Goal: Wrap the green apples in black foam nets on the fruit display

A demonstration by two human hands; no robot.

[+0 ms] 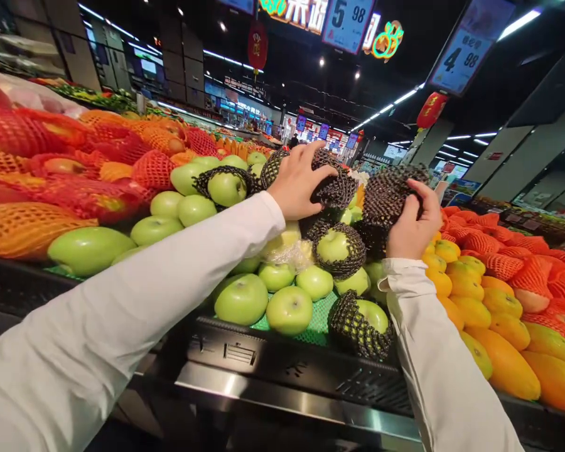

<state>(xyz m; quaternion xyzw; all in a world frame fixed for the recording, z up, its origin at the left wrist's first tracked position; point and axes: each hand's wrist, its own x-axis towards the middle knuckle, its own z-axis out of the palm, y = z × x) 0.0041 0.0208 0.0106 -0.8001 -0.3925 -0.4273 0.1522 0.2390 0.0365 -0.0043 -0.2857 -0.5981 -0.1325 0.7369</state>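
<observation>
My left hand [299, 180] reaches over the green apples, its thumb and fingers curved round a dark bundle of black foam fruit netting [336, 183]. What the bundle contains is hidden. To its right, my right hand [415, 221] grips another black foam net [388, 194] between thumb and fingers, raised above the fruit. Below the hands sit a green apple in a black net [333, 246] and one more netted apple [370, 317] at the front edge. Bare green apples [289, 310] lie around them on a green mat [320, 321].
A black ledge [282, 358] borders the display's front. Yellow mangoes [496, 307] are heaped on the right, with red-netted fruit [537, 273] beyond them. Fruit in red and orange nets [70, 169] fills the left. Price signs [348, 24] hang overhead.
</observation>
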